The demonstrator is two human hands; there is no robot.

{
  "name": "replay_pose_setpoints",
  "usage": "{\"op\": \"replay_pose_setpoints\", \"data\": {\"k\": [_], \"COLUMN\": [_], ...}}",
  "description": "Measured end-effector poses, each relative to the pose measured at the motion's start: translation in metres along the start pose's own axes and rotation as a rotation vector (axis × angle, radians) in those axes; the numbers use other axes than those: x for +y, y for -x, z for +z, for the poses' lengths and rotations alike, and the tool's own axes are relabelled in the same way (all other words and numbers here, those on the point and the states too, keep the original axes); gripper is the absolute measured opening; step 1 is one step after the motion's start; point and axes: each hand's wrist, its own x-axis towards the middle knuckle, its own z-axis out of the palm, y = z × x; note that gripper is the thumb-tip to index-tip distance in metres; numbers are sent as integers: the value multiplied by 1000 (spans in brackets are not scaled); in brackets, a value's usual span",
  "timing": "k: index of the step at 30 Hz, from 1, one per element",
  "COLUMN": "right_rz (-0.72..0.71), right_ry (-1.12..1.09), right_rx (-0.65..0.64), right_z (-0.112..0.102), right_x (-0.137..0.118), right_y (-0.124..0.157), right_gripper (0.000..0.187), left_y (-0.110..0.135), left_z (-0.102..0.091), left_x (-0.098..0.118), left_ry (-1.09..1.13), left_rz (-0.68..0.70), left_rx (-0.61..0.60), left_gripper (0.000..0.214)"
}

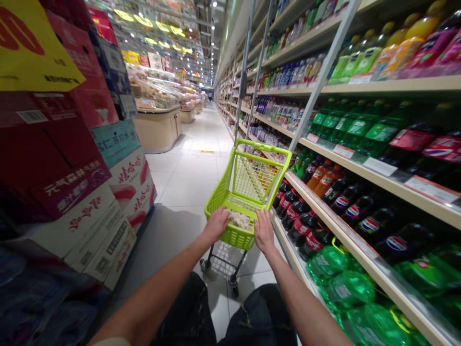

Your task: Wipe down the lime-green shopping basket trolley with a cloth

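Our left grip [217, 223] and right grip [264, 230], both grasping lime-green plastic shopping cart [235, 238] at near corners, whitish lumpy bundle [239, 219] inside.
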Motion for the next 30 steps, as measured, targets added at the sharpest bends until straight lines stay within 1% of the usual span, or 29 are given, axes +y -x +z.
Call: {"op": "replay_pose_setpoints", "data": {"k": [3,4,5,6,8,9,11,12,13,14,16,17,19,20,21,22,23,25,28,30], "right_rz": [-8,-9,-11,-14,-24,-30,-40,-39,-36,-34,-30,-28,-26,-24,-22,-20,-18,-11,-6,40], "right_ry": [0,3,8,13,21,21,12,5,-3,-10,-18,-19,-15,-11,-6,0,6,22,59,100], "right_rx": [2,1,2,3,10,13,20,24,28,29,26,23,14,9,3,-5,-13,-30,-67,-76], "right_z": [0,-1,-3,-4,-7,-8,-8,-7,-6,-5,-2,-1,0,-1,-2,-4,-6,-10,-13,-13], "right_x": [2,4,6,8,12,13,14,14,13,12,10,9,8,8,9,9,10,12,9,0], "right_y": [0,0,-1,-1,-1,-1,-1,0,0,0,-1,-1,-1,-1,-1,-2,-2,-4,-5,-3], "right_gripper": [48,48,47,46,45,45,46,47,48,48,49,49,49,49,48,48,47,46,45,44], "left_y": [2,3,3,3,3,2,0,-1,-1,-2,-1,-1,-1,-1,-1,-1,-1,-1,2,6], "left_z": [21,26,27,26,16,9,-6,-11,-13,-13,-2,6,22,27,30,29,25,10,-16,-26], "left_x": [36,44,48,48,34,22,0,-8,-12,-10,7,20,46,55,60,59,55,34,-4,-20], "left_ry": [62,76,87,99,122,129,125,113,101,90,86,82,84,75,66,56,45,14,-96,-156], "left_rz": [104,134,162,190,206,178,61,0,-43,-53,7,70,136,166,194,223,247,257,167,109], "left_rx": [-60,-76,-92,-111,-137,-130,-78,-46,-23,-21,-71,-118,-156,-174,-189,-203,-213,-207,-137,-102], "left_gripper": [19,19,19,18,19,19,19,19,20,21,22,23,22,23,23,24,24,23,21,22]}}
